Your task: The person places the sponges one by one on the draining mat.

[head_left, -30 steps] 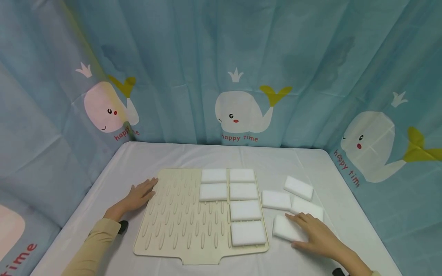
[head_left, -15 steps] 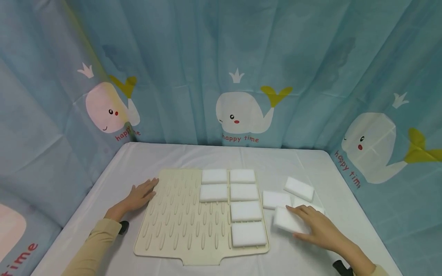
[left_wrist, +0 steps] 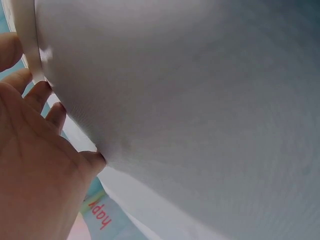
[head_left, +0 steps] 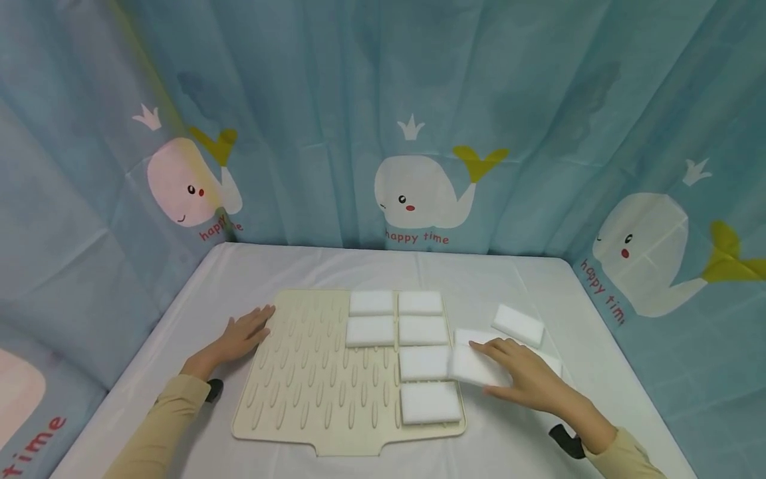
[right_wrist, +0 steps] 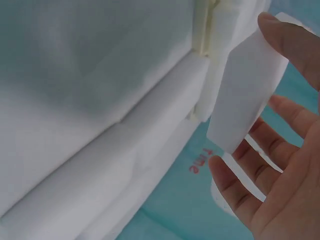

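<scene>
My right hand (head_left: 529, 378) pinches a white sponge block (head_left: 477, 367) between thumb and fingers. In the right wrist view the held block (right_wrist: 245, 92) is raised, with the thumb on one side and fingers on the other. It overlaps the right edge of a cream ribbed mat (head_left: 347, 447) in the head view. My left hand (head_left: 242, 334) rests by the mat's left edge, its fingers extended and touching the rim. On the mat's right part lie several like blocks (head_left: 429, 402) in two columns.
To the right of the mat, loose white blocks (head_left: 518, 325) lie on the white-covered table (head_left: 604, 399), one partly behind my right hand. A blue curtain (head_left: 335, 166) with whale prints surrounds the table's back and sides.
My right hand has picked the sponge block up off the table and carried it left to the mat's right edge. The left hand stays in place.
</scene>
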A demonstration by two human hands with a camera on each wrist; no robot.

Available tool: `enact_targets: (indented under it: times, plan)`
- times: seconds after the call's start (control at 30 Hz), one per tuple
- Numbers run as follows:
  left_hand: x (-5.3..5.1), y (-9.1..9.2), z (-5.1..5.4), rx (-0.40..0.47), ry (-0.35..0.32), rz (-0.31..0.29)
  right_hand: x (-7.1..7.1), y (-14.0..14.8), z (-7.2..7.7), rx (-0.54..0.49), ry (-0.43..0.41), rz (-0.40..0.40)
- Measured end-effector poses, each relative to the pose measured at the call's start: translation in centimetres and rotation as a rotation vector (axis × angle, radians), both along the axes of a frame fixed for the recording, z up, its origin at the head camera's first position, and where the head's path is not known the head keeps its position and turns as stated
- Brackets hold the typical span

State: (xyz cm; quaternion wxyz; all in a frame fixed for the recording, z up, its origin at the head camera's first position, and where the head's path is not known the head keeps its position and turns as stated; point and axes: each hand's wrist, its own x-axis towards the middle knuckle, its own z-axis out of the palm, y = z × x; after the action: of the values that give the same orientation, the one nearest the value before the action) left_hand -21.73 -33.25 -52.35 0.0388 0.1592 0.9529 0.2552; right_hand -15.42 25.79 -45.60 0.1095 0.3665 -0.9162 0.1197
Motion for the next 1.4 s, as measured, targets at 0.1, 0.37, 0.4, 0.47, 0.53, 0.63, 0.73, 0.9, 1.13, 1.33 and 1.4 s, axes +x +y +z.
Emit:
enact_targets:
  times: [0.1, 0.37, 0.4, 0.47, 0.53, 0.63, 0.73, 0.9, 1.13, 1.33, 1.4]
  plan:
    - [0.0, -0.1, -0.3, -0.010, 0.001, 0.004, -0.6, -1.1, 0.2, -0.005, -0.006, 0.031]
    - [0.0, -0.1, -0.3, 0.002, 0.021, 0.004, -1.7, -4.6, 0.5, 0.030, -0.045, 0.085]
    - [0.0, -0.1, -0.2, 0.007, 0.019, 0.001, -1.8, -5.0, 0.5, 0.032, -0.047, 0.091]
    - [0.1, 0.0, -0.1, 0.008, 0.017, -0.003, -2.0, -5.7, 0.5, 0.035, -0.050, 0.104]
    - [0.2, 0.1, -0.1, 0.007, 0.017, -0.002, -2.2, -6.4, 0.5, 0.036, -0.055, 0.119]
    - [0.3, 0.1, 0.0, 0.000, 0.021, 0.000, -2.4, -7.6, 0.7, 0.047, -0.058, 0.141]
    - [0.3, 0.2, 0.1, 0.001, 0.024, -0.001, -2.5, -8.8, 1.0, 0.058, -0.064, 0.160]
    - [0.3, 0.3, 0.3, 0.002, 0.023, -0.005, -2.8, -10.8, 1.3, 0.072, -0.054, 0.195]
    - [0.4, 0.4, 0.5, 0.007, 0.032, -0.010, -3.2, -13.5, 0.8, 0.114, -0.052, 0.207]
    - [0.2, 0.5, 0.4, -0.006, 0.032, 0.000, -3.1, -15.4, 0.8, 0.158, -0.063, 0.218]
    - [0.2, 0.4, 0.4, -0.012, 0.023, 0.004, -3.1, -15.9, 0.8, 0.174, -0.069, 0.212]
